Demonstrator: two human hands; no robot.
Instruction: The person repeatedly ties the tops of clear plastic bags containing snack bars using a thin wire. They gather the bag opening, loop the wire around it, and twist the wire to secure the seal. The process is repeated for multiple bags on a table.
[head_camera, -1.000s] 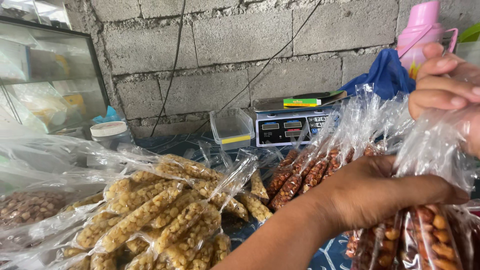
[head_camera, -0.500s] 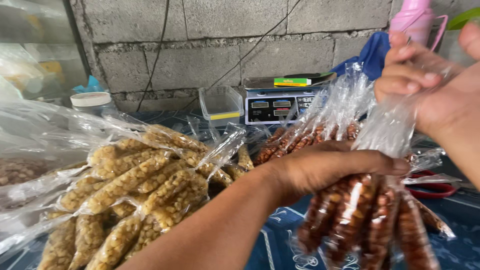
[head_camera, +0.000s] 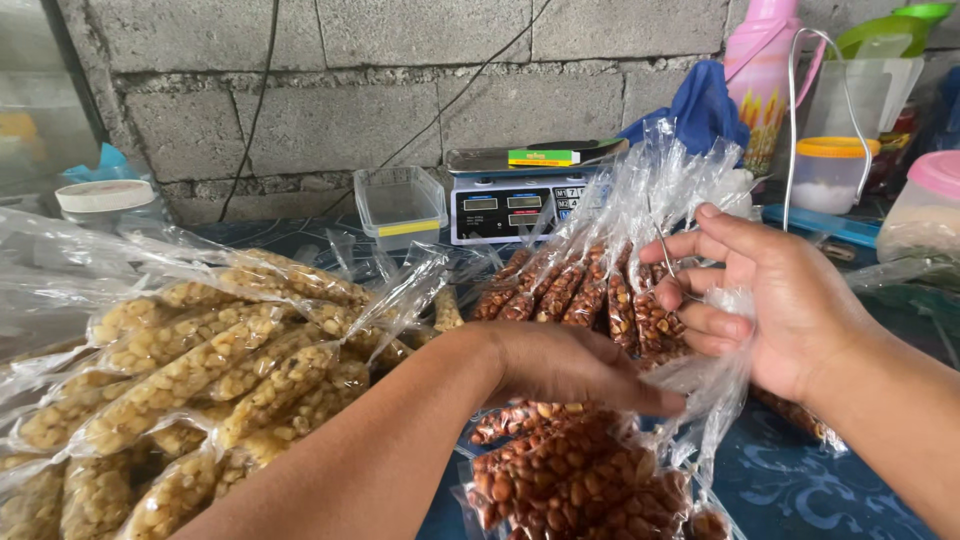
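Fingers (head_camera: 640, 398) of the left hand (head_camera: 570, 365) lie flat and close together, pressing down on the peanut packs (head_camera: 575, 480) at the near edge of the desk (head_camera: 800, 490); whether they grip anything I cannot tell. Those packs are slim clear bags of red-brown peanuts, lying in a heap right under the palm. Just to the right, the right hand (head_camera: 775, 300) is half curled, its fingers (head_camera: 700, 285) pinching the empty clear tops (head_camera: 715, 385) of several packs, which hang down beside the left hand's fingertips. To the left, a larger pile of corn packs (head_camera: 200, 380), yellow kernels in the same kind of clear bags, spreads over the desk. Behind the hands more peanut packs (head_camera: 570, 290) fan out, their loose tops standing up. Further back stand a clear tub (head_camera: 400, 205) with a yellow band and a digital scale (head_camera: 510, 200) with a green bar on its pan. A blue cloth (head_camera: 700, 105), a pink flask (head_camera: 765, 70), a yellow-lidded jar (head_camera: 830, 175) and a white-lidded jar (head_camera: 105, 195) sit before the grey block wall (head_camera: 400, 60).
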